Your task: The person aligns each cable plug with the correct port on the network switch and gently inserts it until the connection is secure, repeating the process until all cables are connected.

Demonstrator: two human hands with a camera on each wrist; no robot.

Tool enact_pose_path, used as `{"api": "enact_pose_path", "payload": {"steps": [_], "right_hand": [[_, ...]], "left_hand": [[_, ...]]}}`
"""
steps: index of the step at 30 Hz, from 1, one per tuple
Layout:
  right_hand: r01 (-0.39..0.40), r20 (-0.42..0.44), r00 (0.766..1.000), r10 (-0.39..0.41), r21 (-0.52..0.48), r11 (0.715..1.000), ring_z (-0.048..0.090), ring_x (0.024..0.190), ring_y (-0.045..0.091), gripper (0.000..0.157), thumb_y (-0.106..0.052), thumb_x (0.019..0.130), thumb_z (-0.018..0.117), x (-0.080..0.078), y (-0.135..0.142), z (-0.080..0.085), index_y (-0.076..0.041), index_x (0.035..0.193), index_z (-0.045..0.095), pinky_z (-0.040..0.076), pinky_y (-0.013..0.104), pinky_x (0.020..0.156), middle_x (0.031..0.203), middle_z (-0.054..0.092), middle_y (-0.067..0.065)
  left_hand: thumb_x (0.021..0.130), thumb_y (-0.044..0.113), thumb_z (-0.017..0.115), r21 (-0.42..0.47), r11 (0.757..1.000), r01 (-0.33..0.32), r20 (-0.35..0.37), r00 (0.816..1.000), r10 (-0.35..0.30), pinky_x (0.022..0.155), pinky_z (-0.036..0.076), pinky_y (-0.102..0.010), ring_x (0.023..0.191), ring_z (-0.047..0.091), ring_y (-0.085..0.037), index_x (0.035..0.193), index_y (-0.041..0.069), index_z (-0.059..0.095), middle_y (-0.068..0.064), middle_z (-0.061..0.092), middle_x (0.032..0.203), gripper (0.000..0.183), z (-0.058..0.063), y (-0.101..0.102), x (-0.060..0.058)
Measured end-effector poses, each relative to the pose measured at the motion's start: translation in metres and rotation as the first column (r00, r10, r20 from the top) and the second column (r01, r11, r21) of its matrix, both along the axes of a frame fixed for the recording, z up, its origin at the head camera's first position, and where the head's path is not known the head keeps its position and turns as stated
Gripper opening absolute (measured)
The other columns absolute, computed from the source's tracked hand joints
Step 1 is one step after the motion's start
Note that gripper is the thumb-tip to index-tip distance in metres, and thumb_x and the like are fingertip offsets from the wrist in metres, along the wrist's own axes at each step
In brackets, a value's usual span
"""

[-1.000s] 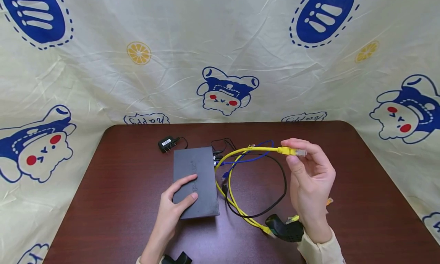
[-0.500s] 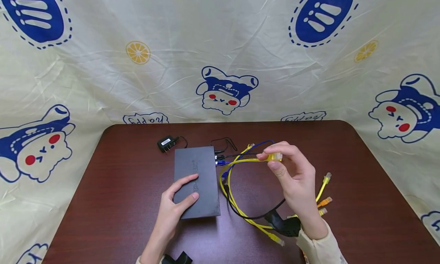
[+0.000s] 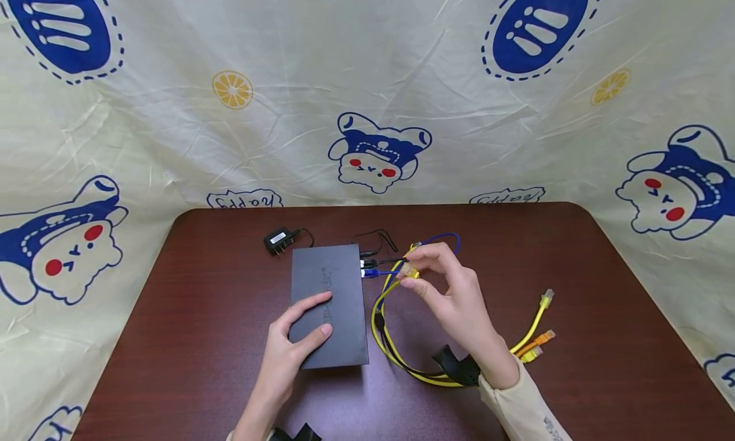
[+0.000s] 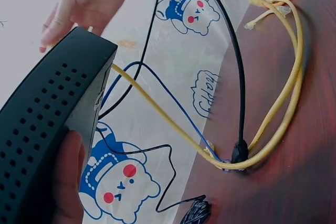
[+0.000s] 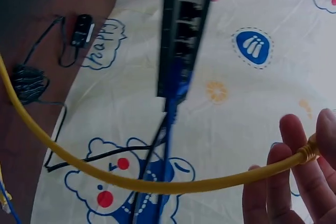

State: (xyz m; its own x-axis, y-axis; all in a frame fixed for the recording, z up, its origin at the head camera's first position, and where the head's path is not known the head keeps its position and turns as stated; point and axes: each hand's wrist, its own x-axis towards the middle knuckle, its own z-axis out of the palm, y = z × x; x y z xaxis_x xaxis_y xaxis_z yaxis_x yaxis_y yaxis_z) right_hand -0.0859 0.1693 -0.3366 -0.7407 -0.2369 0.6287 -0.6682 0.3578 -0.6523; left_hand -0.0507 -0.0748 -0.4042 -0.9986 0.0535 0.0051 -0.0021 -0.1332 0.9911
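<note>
My left hand (image 3: 289, 332) grips a dark grey network switch (image 3: 344, 320), its thumb and index finger spread over the top face. The row of ports (image 5: 190, 17) along the switch's right side shows in the right wrist view. A blue network plug (image 3: 369, 272) and a black power lead (image 3: 369, 254) are in that side. Just right of the ports, my right hand (image 3: 459, 307) pinches the end of a yellow Ethernet cable (image 5: 157, 187); the clear plug (image 3: 410, 271) shows between thumb and fingers. The yellow cable loops down and back toward the right wrist.
A black power adapter (image 3: 278, 240) lies behind the switch on the brown table (image 3: 201, 326). Beyond the right forearm lie yellow (image 3: 538, 313) and orange (image 3: 543, 338) cable ends. A blue cable loop (image 3: 450, 237) lies behind the right hand. A patterned cloth (image 3: 287, 141) hangs at the back.
My right hand has moved left with the yellow Ethernet cable's plug, from the table's right side to close beside the switch's ports. The left hand and the switch have barely moved.
</note>
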Motion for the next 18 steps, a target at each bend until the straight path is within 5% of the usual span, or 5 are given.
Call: {"api": "enact_pose_path", "payload": {"steps": [18], "right_hand": [[-0.042,-0.032,0.998,0.045,0.083,0.996,0.057,0.091,0.015,0.031,0.013,0.076,0.072,-0.009,-0.011,-0.023,-0.007,0.100,0.068,0.045,0.025,0.074,0.098,0.060,0.002]], "left_hand": [[0.080,-0.002,0.070,0.035,0.999,-0.006,-0.007,1.000,0.006,0.074,0.052,-0.032,0.106,0.053,-0.025,0.120,0.005,0.065,-0.009,0.057,0.122,0.041,0.005,-0.002,0.003]]}}
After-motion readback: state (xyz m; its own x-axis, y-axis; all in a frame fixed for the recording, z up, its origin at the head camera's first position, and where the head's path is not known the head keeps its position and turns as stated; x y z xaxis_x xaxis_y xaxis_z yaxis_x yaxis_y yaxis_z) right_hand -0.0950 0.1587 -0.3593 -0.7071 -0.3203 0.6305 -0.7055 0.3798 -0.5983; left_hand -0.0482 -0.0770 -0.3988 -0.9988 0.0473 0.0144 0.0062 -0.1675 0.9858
